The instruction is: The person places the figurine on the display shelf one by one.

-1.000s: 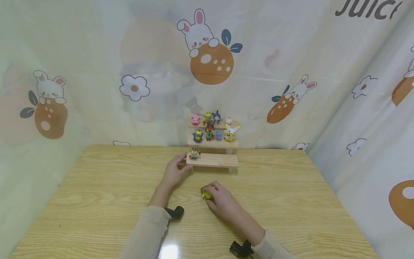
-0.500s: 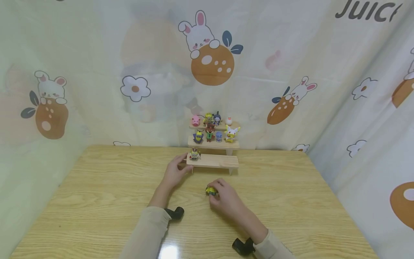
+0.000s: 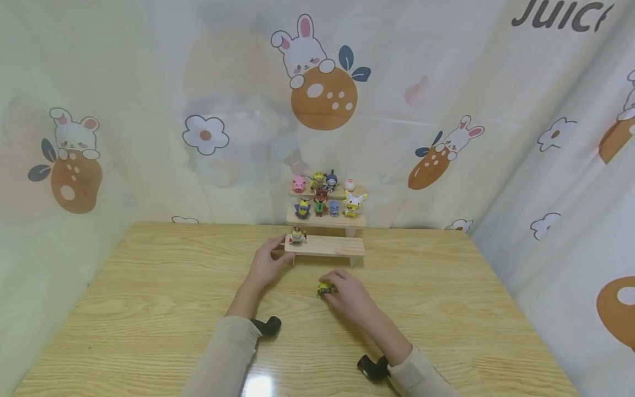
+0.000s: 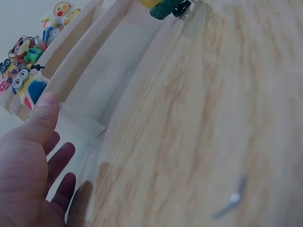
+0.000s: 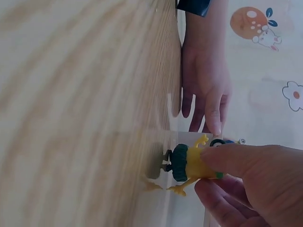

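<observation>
In the head view my right hand (image 3: 351, 295) pinches a small toy figurine (image 3: 324, 288) with thumb and fingers, just in front of the shelf. Up close it has a yellow body and arms, a green grass skirt and dark feet (image 5: 166, 161); the thumb covers part of its upper body. The feet point at the tabletop. My left hand (image 3: 264, 266) is at the left end of the lowest tier of a wooden three-tier display shelf (image 3: 337, 246). Its thumb (image 4: 45, 111) touches the tier's edge, the other fingers stretched out loosely below. A goggled yellow figurine (image 3: 297, 236) stands on that tier's left end.
Several figurines stand on the upper tiers, among them a pink pig (image 3: 299, 184), a fox in green (image 3: 321, 204) and a white-and-yellow eared one (image 3: 353, 204). A wood-grain table (image 3: 421, 309) lies beneath. A printed curtain (image 3: 238, 182) hangs close behind the shelf.
My right hand has moved slightly forward and right with the figurine, which has turned in the fingers. The left hand stays at the shelf's end.
</observation>
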A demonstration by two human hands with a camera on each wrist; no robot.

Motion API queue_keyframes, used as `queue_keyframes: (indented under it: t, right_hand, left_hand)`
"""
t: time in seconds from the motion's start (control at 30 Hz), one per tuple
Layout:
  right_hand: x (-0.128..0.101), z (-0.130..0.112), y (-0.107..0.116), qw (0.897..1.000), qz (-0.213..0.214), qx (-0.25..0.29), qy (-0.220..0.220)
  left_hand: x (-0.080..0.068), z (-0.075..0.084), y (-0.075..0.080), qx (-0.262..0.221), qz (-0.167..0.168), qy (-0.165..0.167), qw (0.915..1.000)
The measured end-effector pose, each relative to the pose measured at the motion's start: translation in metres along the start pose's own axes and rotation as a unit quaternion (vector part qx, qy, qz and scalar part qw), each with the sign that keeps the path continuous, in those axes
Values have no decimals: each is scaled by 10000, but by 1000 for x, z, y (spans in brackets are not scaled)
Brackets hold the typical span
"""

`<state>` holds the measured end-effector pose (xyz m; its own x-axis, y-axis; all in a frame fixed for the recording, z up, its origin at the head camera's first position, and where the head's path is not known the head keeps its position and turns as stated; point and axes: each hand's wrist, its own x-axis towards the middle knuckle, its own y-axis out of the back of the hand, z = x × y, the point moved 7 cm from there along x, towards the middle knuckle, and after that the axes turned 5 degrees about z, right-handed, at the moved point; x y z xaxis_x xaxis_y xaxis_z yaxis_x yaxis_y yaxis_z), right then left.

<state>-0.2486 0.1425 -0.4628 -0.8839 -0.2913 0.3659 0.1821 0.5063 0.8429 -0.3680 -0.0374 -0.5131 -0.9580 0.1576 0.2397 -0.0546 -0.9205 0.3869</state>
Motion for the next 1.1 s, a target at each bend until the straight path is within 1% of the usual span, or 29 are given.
queue_keyframes:
  t: [0.23,0.47,0.57,0.77,1.0,1.1]
  right_hand:
    - [7,3,-2,9996,-42,-263,-22]
    - [9,3,1,9997,-43,-242,-82]
    - [9,4,1,9996,-76,-262,-96]
    - [9,6,0,9994,-52,-191,-278]
    - [11,6,0,9986,18,-305,-428]
    - [12,10,-1,9982,22,-239,-555]
  left_hand:
    - [-1,0,0,-44,-9,12,10000]
    - [0,-1,1,149,46,-6,9999]
    - [1,-2,1,143,47,9,9999]
    - [1,-3,0,83,3,34,10000]
    - [0,-3,0,169,-10,124,9998]
    - [0,-4,0,187,-24,154,9997]
